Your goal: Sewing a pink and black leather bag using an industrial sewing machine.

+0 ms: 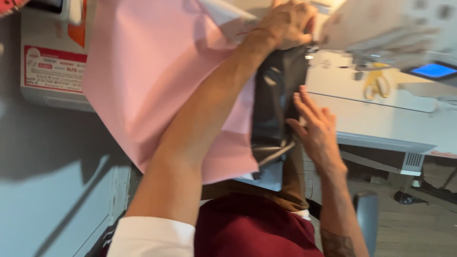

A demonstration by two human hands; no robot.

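My left hand (285, 23) is raised at the top of the view, gripping the upper edge of a large pink plastic mailer bag (152, 81). The bag hangs down over my left forearm. A shiny black inner layer or packet (276, 100) shows at the bag's right side. My right hand (316, 131) presses against that black material with fingers spread flat, holding nothing.
A white machine with a red and white label (54, 66) stands at the left. At the right sits a white table or device surface (381, 119) with yellow-handled scissors (376, 85) and a small blue screen (433, 70). Wooden floor shows at the bottom right.
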